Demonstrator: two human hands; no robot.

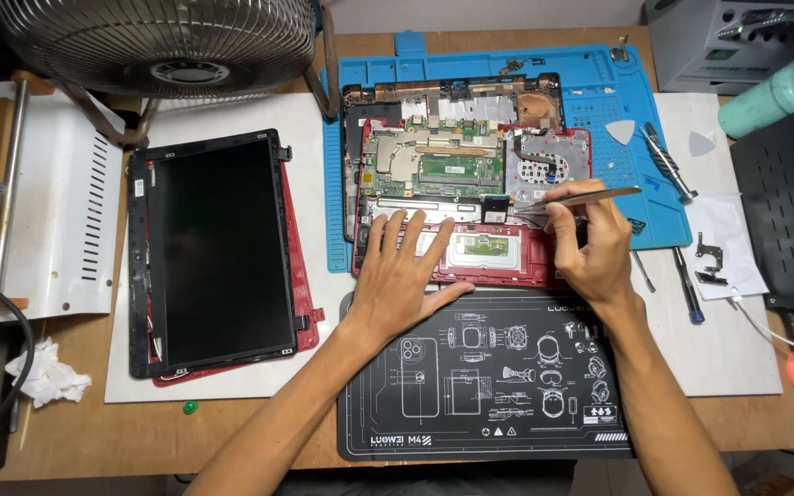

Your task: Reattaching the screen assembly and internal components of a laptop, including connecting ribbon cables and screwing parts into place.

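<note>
The right hand (590, 248) pinches tweezers (581, 199), tips aimed left into the opened red laptop base (470, 174) near the middle of its board, a grip suited to picking at something small. The left hand (402, 276) lies spread flat on the base's front edge, apparently steadying it on the blue mat (599, 83). The detached screen (213, 248) lies toward the table's left side.

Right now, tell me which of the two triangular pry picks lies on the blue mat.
The pick beside the opened laptop lies on the blue mat; the other pick rests on white paper beyond the mat's edge.
</note>
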